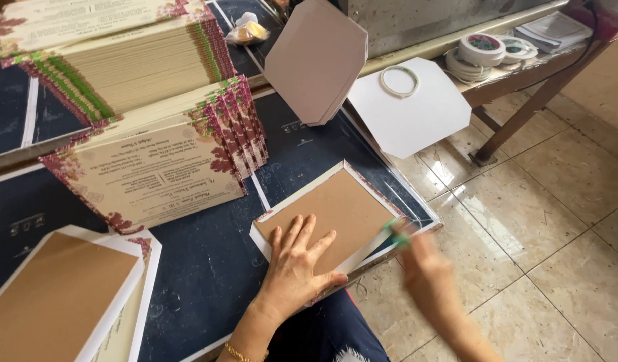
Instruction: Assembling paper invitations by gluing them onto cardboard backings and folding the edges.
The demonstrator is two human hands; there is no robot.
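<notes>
My left hand (297,265) lies flat, fingers spread, pinning the brown card panel (332,216) near the right edge of the dark work surface (208,268). It presses down, no grip around it.

My right hand (426,268) is motion-blurred just off the panel's right edge, closed on a small green tool (394,232) whose tip sits at the panel's white border. I can't tell what kind of tool it is.

Progress, judged: this panel looks mid-way, brown board seated on its white wrap with a floral edge peeking at the corner, right border being worked. More brown-faced panels (57,298) sit at the bottom left corner, possibly at the same stage.

Tall fanned stacks of floral printed cards (148,171) sit toward the far left, so plenty looks left.

Also there: two white octagonal cutouts (409,110), one with a tape ring on it, and tape rolls (482,48) on the bench at the far right.
</notes>
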